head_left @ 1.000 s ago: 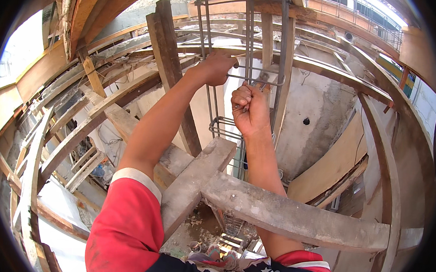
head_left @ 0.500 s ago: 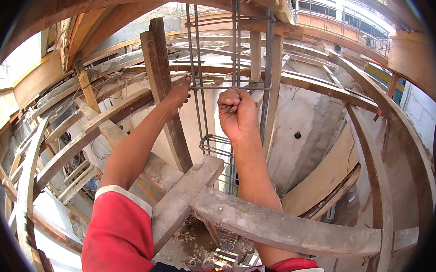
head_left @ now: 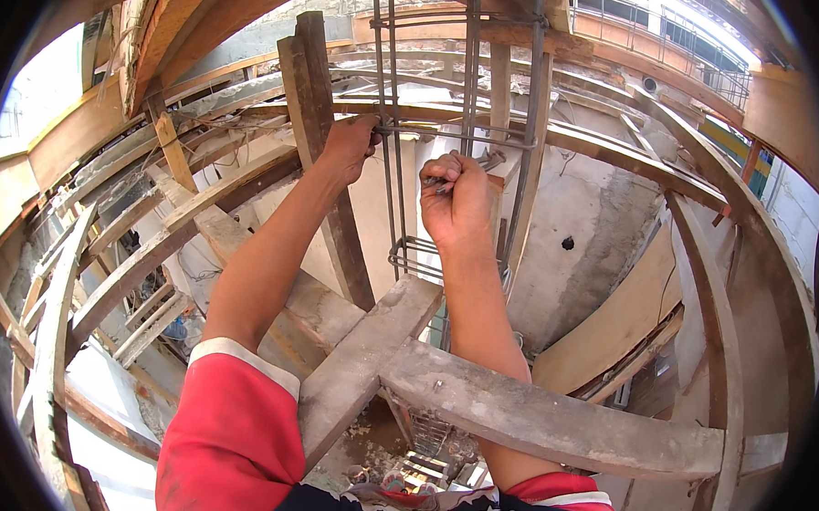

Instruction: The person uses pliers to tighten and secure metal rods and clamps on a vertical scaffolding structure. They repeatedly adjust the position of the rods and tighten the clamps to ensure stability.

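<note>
A cage of steel rebar stands upright in front of me, with square stirrups around its bars. My left hand is closed at the cage's left side, its fingers curled on the corner of a stirrup where it meets the upright bar. Just below that stirrup, my right hand makes a fist around the handles of a metal hand tool, apparently pincers. Their head points right, toward the cage's right bar. Most of the handles are hidden in my palm.
Thick wooden beams cross below my arms. A dark timber post rises left of the cage. Curved wooden framing surrounds the area, with a concrete wall behind. Rubble and floor lie far below, through the gaps.
My left hand has moved right and up onto the stirrup corner. My right hand has shifted slightly, and the tool's head now shows beyond it. The whole view has shifted a little.
</note>
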`<move>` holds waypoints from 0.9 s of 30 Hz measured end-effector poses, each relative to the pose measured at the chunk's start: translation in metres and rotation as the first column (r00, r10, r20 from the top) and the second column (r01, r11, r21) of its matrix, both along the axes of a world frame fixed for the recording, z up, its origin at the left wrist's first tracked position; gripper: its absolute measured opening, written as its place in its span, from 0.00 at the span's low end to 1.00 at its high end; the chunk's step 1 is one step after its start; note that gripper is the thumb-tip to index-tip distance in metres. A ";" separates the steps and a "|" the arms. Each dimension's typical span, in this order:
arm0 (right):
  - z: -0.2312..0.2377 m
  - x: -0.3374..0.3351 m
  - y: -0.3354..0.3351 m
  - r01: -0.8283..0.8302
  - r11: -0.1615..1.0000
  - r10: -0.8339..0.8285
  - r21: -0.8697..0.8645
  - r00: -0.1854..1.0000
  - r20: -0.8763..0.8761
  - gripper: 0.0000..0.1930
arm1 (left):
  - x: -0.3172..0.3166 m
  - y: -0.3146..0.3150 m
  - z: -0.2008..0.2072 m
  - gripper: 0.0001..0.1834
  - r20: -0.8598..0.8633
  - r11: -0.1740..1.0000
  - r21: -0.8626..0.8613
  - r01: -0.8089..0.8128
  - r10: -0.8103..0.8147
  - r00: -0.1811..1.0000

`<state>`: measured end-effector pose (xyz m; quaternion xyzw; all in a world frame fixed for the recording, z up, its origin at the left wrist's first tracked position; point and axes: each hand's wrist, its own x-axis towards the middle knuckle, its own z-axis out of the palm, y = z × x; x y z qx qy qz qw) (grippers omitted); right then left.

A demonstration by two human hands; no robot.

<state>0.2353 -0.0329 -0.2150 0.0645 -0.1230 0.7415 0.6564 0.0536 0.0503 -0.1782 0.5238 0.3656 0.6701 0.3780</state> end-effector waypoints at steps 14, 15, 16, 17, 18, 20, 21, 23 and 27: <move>0.043 0.003 -0.040 0.037 0.993 -0.041 0.112 0.999 0.034 0.12 | -0.001 -0.007 0.014 0.07 0.075 0.998 0.062 -0.003 -0.001 0.997; 0.041 0.002 -0.035 0.041 0.996 -0.044 0.082 0.999 0.027 0.12 | 0.000 -0.005 0.012 0.08 0.079 0.997 0.073 0.006 -0.012 0.997; 0.042 0.002 -0.030 0.042 0.997 -0.043 0.059 0.999 0.020 0.12 | 0.000 -0.005 0.011 0.08 0.084 0.996 0.090 0.012 -0.019 0.996; 0.045 0.004 -0.026 -0.030 0.975 0.030 0.219 1.000 0.000 0.13 | 0.000 -0.003 0.012 0.09 0.088 0.994 0.107 0.017 -0.026 0.996; 0.045 0.005 -0.024 -0.022 0.972 0.019 0.236 1.000 0.014 0.13 | 0.000 -0.002 0.015 0.09 0.089 0.992 0.122 0.009 -0.020 0.996; 0.044 0.002 -0.033 -0.015 0.969 0.003 0.247 0.999 0.048 0.13 | -0.001 -0.002 0.011 0.09 0.100 0.992 0.129 -0.014 0.001 0.995; 0.042 0.000 -0.031 0.008 0.977 -0.022 0.214 0.998 0.063 0.13 | -0.003 0.000 0.010 0.09 0.091 0.991 0.135 -0.004 -0.009 0.996; 0.038 -0.001 -0.028 0.061 0.987 -0.075 0.152 0.993 0.092 0.13 | -0.004 0.002 0.011 0.09 0.071 0.989 0.149 0.023 -0.034 0.997; 0.044 0.005 -0.033 -0.012 0.971 0.001 0.237 0.999 0.046 0.08 | -0.002 -0.009 0.015 0.10 0.045 0.993 0.120 0.004 -0.009 0.999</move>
